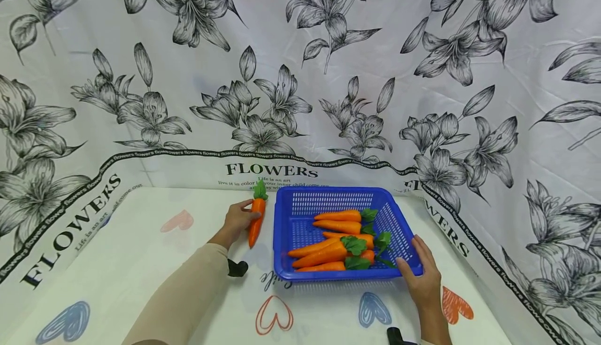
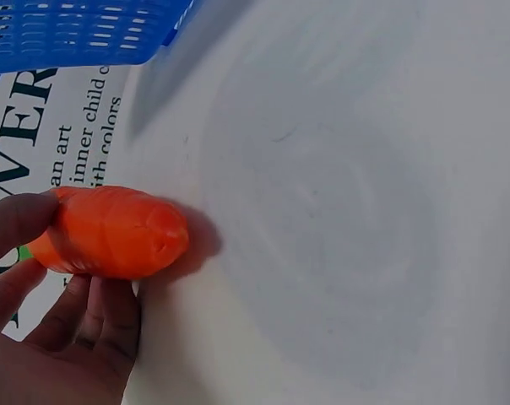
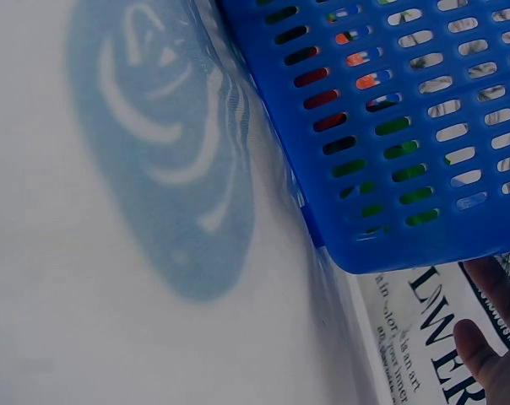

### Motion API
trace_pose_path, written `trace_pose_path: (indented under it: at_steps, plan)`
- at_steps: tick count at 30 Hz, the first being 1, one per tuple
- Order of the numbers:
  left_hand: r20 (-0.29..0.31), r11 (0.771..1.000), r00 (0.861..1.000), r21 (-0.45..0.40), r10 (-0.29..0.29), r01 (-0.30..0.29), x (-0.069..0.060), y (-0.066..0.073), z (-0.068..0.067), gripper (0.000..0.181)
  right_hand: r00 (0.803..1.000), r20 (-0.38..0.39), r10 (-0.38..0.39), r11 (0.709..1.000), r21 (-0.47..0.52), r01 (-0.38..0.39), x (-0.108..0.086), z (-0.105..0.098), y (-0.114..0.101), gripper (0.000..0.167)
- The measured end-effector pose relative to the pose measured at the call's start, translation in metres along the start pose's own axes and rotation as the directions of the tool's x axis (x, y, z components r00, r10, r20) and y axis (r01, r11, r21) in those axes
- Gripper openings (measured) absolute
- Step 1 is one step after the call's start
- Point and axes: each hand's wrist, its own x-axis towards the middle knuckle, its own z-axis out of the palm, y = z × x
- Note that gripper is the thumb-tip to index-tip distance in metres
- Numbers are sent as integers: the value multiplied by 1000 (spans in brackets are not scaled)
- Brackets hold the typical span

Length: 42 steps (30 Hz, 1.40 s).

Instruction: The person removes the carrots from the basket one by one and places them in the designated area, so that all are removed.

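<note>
My left hand (image 1: 238,218) pinches an orange carrot (image 1: 255,225) with a green leafy top, left of the blue basket. In the left wrist view the thumb and fingers of the hand (image 2: 65,312) lie around the carrot (image 2: 124,232), its tip toward the camera. Several carrots (image 1: 328,253) with green leaves lie inside the blue basket (image 1: 278,230). My right hand (image 1: 424,277) is at the basket's front right corner, thumb and fingers spread on either side of it. The right wrist view shows the hand (image 3: 491,346) beside the basket (image 3: 407,245), fingers not curled.
A white cloth with printed hearts covers the table (image 1: 188,303). Behind it hangs a white curtain (image 1: 281,47) with black flower drawings, its lettered lower edge meeting the table. Black straps or devices show near both wrists in the head view.
</note>
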Motion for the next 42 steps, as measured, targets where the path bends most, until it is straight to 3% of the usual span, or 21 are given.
trace_pose_path:
  at_steps: [8, 23, 34, 42]
  plan:
    - [-22, 999, 999, 39, -36, 37, -2, 1, 0, 60, 1000, -8, -29, 999, 21, 30, -2, 3, 3, 59]
    - [-59, 992, 998, 118, -32, 39, -3, 2, -2, 59, 1000, 1, -21, 1000, 4, 21, -4, 4, 1, 59]
    - [-71, 991, 995, 116, -63, 71, -4, -1, -4, 61, 1000, -7, -20, 1000, -4, 20, -4, 4, 0, 59]
    - [-56, 998, 998, 39, -38, 40, -9, 4, -10, 63, 1000, 6, -22, 1000, -9, 22, -1, -1, 0, 59]
